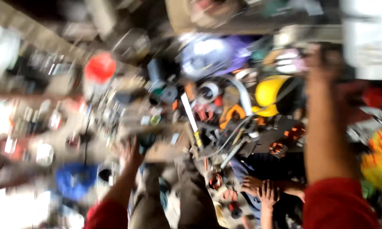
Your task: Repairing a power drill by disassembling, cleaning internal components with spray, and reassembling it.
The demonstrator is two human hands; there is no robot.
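The view is heavily motion-blurred. My left hand, on a red-sleeved arm, reaches up from the bottom edge into a cluttered pile of tools. Its fingers lie against a small dark teal object; whether they grip it is unclear. My right hand, also red-sleeved, stretches along the right side to the upper right. There it meets a dark blurred shape, and its fingers are too smeared to read.
The pile holds a yellow hard hat, a red cap, orange-handled pliers, a white tape roll and cables. Another person's two hands rest over blue cloth at the lower centre. A blue object sits lower left.
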